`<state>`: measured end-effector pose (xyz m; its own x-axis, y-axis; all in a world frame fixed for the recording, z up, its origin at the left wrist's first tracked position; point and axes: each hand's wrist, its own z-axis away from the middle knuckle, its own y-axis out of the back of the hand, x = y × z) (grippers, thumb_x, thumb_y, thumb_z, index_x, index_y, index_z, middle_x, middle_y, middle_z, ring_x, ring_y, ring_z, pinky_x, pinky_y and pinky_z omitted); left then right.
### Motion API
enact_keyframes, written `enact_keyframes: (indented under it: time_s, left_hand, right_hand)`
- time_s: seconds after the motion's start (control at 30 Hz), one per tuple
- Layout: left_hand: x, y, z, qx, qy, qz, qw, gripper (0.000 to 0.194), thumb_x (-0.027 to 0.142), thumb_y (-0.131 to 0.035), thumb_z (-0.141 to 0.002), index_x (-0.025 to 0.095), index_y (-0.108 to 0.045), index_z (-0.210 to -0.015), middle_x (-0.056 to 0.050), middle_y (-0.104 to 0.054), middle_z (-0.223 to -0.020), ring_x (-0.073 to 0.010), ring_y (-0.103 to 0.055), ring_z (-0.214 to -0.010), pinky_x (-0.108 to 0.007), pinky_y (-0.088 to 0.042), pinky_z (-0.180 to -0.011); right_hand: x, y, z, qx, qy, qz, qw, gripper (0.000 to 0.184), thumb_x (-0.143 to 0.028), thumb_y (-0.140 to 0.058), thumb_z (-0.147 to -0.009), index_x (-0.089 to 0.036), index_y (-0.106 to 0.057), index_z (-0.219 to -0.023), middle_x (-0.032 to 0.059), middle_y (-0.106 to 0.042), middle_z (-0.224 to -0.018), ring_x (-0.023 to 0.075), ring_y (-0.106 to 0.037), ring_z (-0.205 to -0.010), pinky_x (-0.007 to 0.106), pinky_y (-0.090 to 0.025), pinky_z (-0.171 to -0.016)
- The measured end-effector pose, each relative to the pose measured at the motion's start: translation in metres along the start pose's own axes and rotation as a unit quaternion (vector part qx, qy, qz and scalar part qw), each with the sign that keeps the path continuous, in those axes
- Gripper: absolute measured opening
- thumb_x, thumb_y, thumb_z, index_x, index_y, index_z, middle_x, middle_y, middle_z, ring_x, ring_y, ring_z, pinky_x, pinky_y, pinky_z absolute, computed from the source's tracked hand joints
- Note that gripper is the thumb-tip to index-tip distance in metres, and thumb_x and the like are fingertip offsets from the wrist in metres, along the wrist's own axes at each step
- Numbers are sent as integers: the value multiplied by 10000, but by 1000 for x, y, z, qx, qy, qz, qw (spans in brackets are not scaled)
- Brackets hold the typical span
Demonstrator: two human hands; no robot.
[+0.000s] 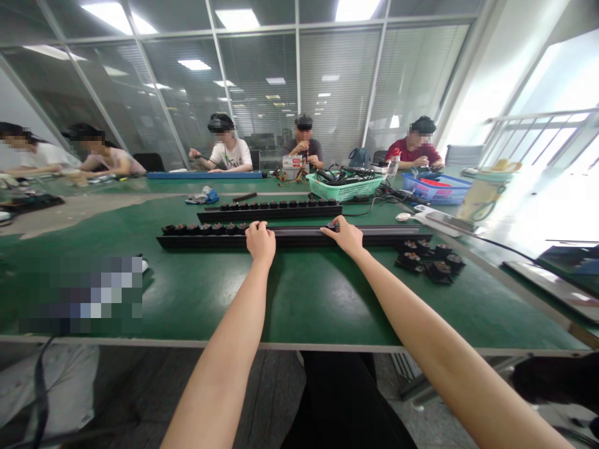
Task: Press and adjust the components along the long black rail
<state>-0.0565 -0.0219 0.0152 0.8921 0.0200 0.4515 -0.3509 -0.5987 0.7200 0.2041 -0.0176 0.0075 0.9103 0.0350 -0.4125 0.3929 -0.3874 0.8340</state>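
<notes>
A long black rail (pixel 213 242) lies across the green table in front of me. Small square black modules (pixel 206 230) with brownish tops line its left part; its right stretch (pixel 388 231) shows a bare grey channel. My left hand (pixel 261 243) is closed over the rail at the right end of that row, its fingertips hidden behind. Farther right, my right hand (pixel 346 237) pinches one dark module (pixel 331 226) at the channel. Several loose modules (pixel 438 269) lie on the table beyond the rail's right end.
Behind lies a second black rail (pixel 271 214) filled with modules. A green basket (pixel 344 190) of cables, a blue basket (pixel 437 190), a blue-white cloth (pixel 203 196) and a white power strip (pixel 435 221) stand farther back. Several co-workers sit across the table (pixel 299 299).
</notes>
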Motion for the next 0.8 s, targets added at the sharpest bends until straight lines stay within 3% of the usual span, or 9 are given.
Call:
enact_keyframes:
  time_s: [0.3,0.8]
  left_hand:
    - [0,0,0,0,2,-1,1000,383,203,-480,-969,228,-685,-1291,-114,-585,-1430,-316,-513,-1316,-418,-520,-1043]
    - [-2,-3,-1,6,-6,-8,1000,393,202,-478,-978,198,-688,-1310,-114,-595,-1432,-321,-522,-1300,-412,-516,-1042]
  right_hand:
    - [-1,1,-1,-4,-10,-14,1000,384,-612,-554,-968,-277,-593,-1151,37,-754,-951,266,-695,-923,308,-371,-727]
    - [-5,5,1,-8,-1,14,1000,395,-590,-522,-999,-257,-622,-1188,75,-760,-1038,274,-689,-992,302,-395,-753]
